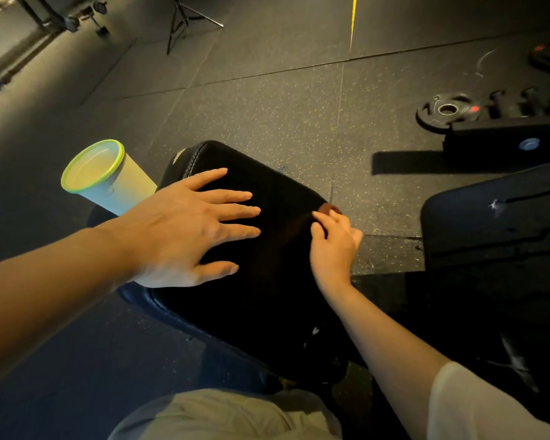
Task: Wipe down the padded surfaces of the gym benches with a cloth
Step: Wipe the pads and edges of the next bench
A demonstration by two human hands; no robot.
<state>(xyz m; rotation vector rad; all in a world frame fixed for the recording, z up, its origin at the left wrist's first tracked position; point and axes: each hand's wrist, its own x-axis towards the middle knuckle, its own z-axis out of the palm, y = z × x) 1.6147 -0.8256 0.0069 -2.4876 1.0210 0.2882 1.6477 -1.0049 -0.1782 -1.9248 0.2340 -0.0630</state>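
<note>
A black padded bench seat (267, 296) fills the middle of the view, its far end rounded. My left hand (191, 230) lies flat on the pad with its fingers spread, holding nothing. At the pad's right edge, my right hand (334, 246) pinches a dark reddish-brown cloth (328, 208). Only a small corner of the cloth shows past the fingertips. The rest blends into the dark pad, so its extent is hard to tell.
A pale bucket with a lime-green rim (92, 168) stands on the floor just left of the bench. A second dark bench pad (496, 223) sits to the right. Weight plates (446, 111) and a black frame (505, 138) lie beyond it. A tripod stand (185, 20) is far back.
</note>
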